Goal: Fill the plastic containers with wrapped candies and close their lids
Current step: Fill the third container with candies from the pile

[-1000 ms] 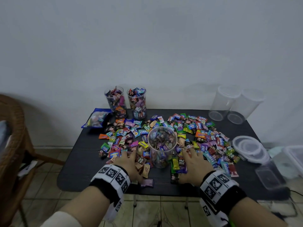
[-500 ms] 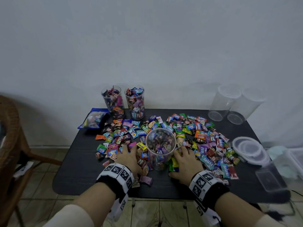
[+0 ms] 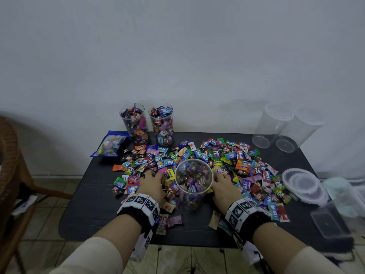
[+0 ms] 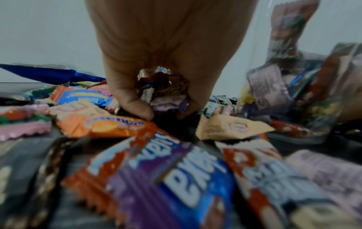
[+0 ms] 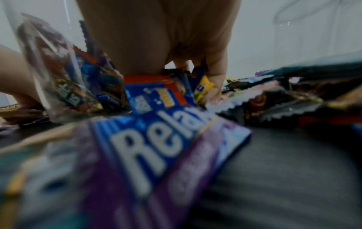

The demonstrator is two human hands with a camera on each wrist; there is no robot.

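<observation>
A clear plastic container [image 3: 194,196], partly filled with candies, stands in the middle of the black table [image 3: 94,204]. Wrapped candies [image 3: 239,165] lie spread around it. My left hand [image 3: 152,182] is just left of it, and in the left wrist view my left hand [image 4: 164,111] curls its fingers round a small bunch of candies [image 4: 162,91]. My right hand [image 3: 223,184] is just right of the container. In the right wrist view my right hand [image 5: 195,86] curls down over candies [image 5: 156,93] beside the container [image 5: 49,69].
Two filled containers [image 3: 136,123] [image 3: 162,123] without lids stand at the back left, next to a blue candy bag [image 3: 110,144]. Two empty containers [image 3: 274,125] [image 3: 300,131] lean at the back right. Stacked lids [image 3: 302,182] lie right. A wicker chair [image 3: 9,165] stands left.
Both hands slid forward from the table's near side along the container into the pile. Their fingers have curled round candies.
</observation>
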